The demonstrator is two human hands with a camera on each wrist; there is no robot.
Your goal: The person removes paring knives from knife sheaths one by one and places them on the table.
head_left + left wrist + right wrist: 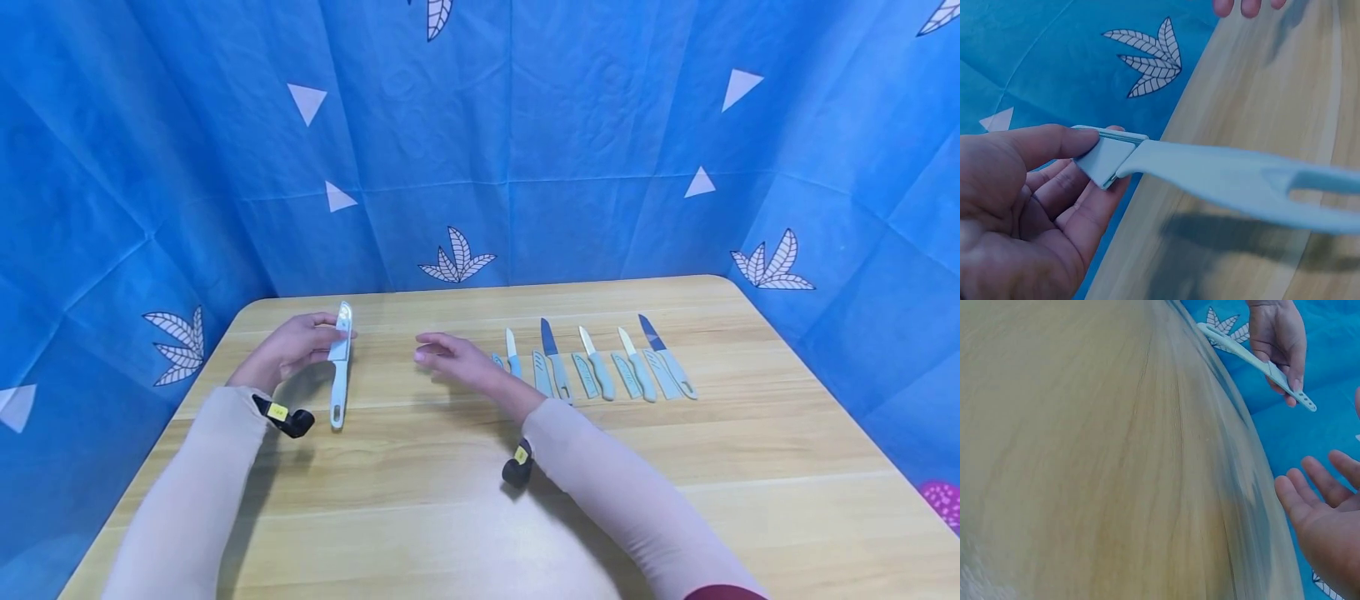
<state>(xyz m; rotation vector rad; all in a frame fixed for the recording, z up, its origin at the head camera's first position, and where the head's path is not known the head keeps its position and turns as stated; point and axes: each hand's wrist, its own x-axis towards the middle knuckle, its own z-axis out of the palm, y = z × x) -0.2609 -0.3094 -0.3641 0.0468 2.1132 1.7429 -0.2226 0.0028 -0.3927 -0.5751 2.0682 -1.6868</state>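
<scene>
My left hand pinches a pale blue-green knife by its sheath, above the left part of the table. The sheath covers the blade, and the looped handle points back toward me. In the left wrist view the thumb lies along the sheath with fingers beneath it. My right hand hovers over the middle of the table, fingers loosely spread and holding nothing. In the right wrist view its fingers point toward the held knife, apart from it.
To the right of my right hand, several bare knives lie in a row on the wooden table, with loose sheaths beside them. Part of the row is hidden behind my right forearm. A blue patterned curtain hangs around the table's back and sides.
</scene>
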